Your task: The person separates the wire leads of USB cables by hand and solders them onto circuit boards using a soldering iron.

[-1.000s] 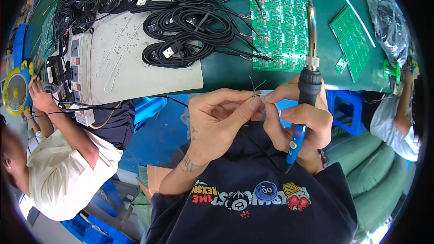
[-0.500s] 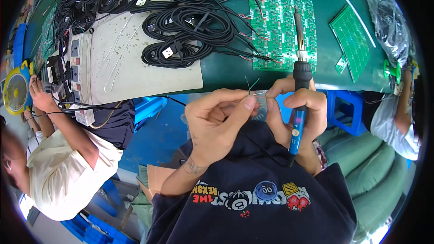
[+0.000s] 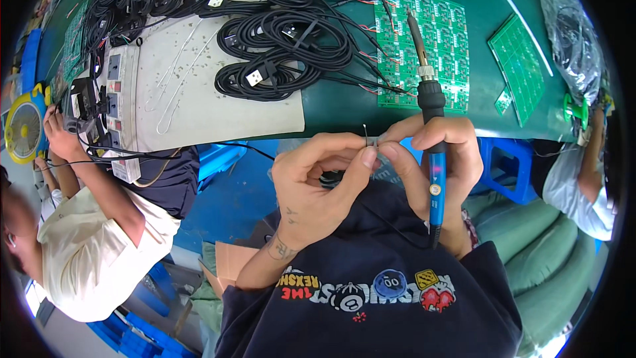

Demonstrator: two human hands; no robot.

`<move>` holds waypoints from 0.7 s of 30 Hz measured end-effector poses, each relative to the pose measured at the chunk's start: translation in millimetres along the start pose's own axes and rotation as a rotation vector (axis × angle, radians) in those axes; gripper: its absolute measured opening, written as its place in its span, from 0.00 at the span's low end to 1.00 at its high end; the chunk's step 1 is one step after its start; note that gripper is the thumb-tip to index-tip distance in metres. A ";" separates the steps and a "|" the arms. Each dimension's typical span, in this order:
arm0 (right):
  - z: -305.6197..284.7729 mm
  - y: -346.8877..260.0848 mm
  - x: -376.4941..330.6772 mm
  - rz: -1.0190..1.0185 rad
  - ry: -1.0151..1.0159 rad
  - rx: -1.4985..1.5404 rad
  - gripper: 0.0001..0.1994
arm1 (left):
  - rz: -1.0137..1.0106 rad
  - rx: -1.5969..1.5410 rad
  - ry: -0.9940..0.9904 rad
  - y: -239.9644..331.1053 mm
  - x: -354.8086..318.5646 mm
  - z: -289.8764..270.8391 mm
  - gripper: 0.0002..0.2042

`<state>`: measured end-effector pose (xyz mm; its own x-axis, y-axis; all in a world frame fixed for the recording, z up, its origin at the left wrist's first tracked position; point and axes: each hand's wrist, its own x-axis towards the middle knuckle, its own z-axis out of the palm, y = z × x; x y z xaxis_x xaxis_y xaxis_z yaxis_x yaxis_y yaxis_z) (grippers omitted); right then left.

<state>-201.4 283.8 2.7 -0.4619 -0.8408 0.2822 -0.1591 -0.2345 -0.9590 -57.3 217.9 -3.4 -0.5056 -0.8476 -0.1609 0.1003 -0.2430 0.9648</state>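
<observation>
Both hands are held together in front of the chest, short of the near edge of the desk, not resting on it.

Left hand: fingers curled in, thumb and forefinger closed narrow on a thin wire end. The wire stands up from the pinch, roughly upright, its bare tip pointing toward the desk edge. What lies below the pinch is hidden by the fingers.

Right hand: wrapped around the blue handle of a soldering iron, with its forefinger and thumb also brought in against the left fingertips at the wire. The iron's long axis runs near to far: cord end down toward the chest, black collar above the fist, metal tip out over the green circuit panel. The tip lies well beyond and to the right of the wire end, pointing away from it; the two are apart. The left hand is the nearer to the wire, though the right touches at the same spot.

On the desk beyond: coiled black cables left of the panel, a second smaller green board toward the right edge.

At the left edge a co-worker's hand works at a socket strip.
</observation>
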 end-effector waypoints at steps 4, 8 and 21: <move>8.4 3.6 -1.7 -0.007 0.028 0.075 0.18 | 0.027 0.015 0.028 4.1 0.2 -1.6 0.06; 17.6 5.8 -6.3 0.022 0.102 0.150 0.19 | 0.067 0.039 0.063 4.7 -0.4 -4.7 0.06; 33.2 7.0 -6.5 -0.049 0.036 -0.014 0.18 | 0.262 0.230 -0.015 8.0 2.4 -35.7 0.06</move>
<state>-170.6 271.4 -6.6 -0.4847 -0.8100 0.3301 -0.1941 -0.2684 -0.9435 -27.1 197.0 -3.5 -0.5006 -0.8599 0.1000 0.0334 0.0962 0.9948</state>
